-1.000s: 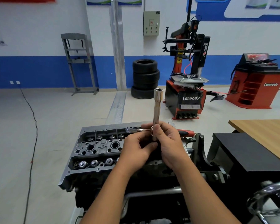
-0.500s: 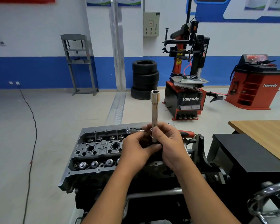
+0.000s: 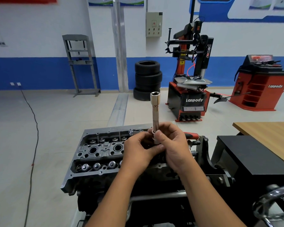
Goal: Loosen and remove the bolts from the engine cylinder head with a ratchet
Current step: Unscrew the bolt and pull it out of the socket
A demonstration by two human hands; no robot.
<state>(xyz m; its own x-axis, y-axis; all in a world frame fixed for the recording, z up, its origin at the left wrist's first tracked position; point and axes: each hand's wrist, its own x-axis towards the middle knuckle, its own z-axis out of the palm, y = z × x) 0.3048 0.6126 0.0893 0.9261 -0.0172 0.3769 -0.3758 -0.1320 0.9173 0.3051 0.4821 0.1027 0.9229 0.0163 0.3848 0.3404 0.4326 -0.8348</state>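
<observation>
Both hands meet over the middle of the cylinder head [image 3: 105, 149]. The right hand [image 3: 174, 148] curls its fingers and thumb round the lower end of a long chrome socket extension [image 3: 155, 115], holding it upright with the hex socket mouth at the top. The left hand [image 3: 138, 151] pinches the base of the same tool from the left, fingertips touching the right thumb. Behind the hands, a ratchet [image 3: 191, 135] lies along the far edge of the cylinder head, its red handle showing to the right of the right hand and its chrome end to the left. The cylinder head's open top holds two round wells and rows of valve springs along its near and far edges; whether bolts sit in it cannot be told. A black cabinet [image 3: 252, 158] stands just right of the engine stand, with a wooden tabletop [image 3: 269, 135] beyond.
</observation>
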